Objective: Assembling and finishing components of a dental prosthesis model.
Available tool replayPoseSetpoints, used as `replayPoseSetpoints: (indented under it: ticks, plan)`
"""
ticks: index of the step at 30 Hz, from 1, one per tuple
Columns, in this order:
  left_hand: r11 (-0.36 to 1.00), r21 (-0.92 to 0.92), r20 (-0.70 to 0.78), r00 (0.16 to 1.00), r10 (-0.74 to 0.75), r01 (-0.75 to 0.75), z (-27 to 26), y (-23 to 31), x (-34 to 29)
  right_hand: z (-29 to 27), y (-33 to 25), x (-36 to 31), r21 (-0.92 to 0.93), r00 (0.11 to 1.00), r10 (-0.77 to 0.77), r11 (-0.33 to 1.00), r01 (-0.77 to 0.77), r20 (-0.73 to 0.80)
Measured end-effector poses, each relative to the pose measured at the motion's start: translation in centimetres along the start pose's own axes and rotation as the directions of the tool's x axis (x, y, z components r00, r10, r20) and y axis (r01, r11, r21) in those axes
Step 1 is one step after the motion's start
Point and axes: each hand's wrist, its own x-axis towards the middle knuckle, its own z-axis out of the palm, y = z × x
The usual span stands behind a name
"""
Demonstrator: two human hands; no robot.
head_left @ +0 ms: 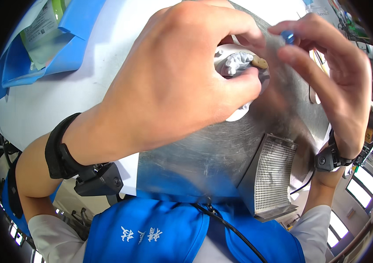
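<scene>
A white dental cast [237,62] with a row of grey-white teeth is in the grip of my left hand [182,65], whose thumb and fingers curl round it from the left. On the cast's right side, close to my thumb tip, sits a tan tooth piece [260,62]. The back of the hand hides much of the cast. To the right of it, my right hand [335,65] is raised with a small shiny blue piece [287,37] by its fingertips. The blue piece is apart from the cast, and its kind is too small and blurred to tell.
Under my hands lies a scratched metal plate [186,171] on a white tabletop [103,57]. A perforated metal screen [276,162] stands at the plate's near right. Blue packaging [70,55] holding a green-and-white packet [42,37] lies far left. A black cable [234,232] runs over my blue vest.
</scene>
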Motion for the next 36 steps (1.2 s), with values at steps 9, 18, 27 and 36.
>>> replayPoseSetpoints:
  ticks: [9, 18, 27, 36]
  plan:
    - [1.0, 0.006, -0.018, 1.0, -0.012, 0.012, -0.4, 0.1, -0.9, 2.5, -1.3, -0.8, -0.079, 1.0, 0.009, 0.997, -0.01, -0.018]
    - [1.0, -0.01, -0.035, 0.999, -0.016, 0.015, -0.3, -0.3, -1.0, 4.1, -0.1, -1.6, -0.295, 0.959, -0.236, 0.938, 0.182, -0.156]
    - [0.999, -0.029, -0.043, 0.999, -0.014, 0.013, -0.2, -0.2, -1.4, 4.5, 0.1, -2.0, -0.293, 0.96, -0.21, 0.944, 0.15, -0.186]
    - [0.999, -0.032, -0.071, 0.997, 0.007, -0.01, 0.0, 0.1, -1.1, 4.3, -0.6, -1.9, -0.305, 0.982, -0.151, 0.946, 0.11, -0.115]
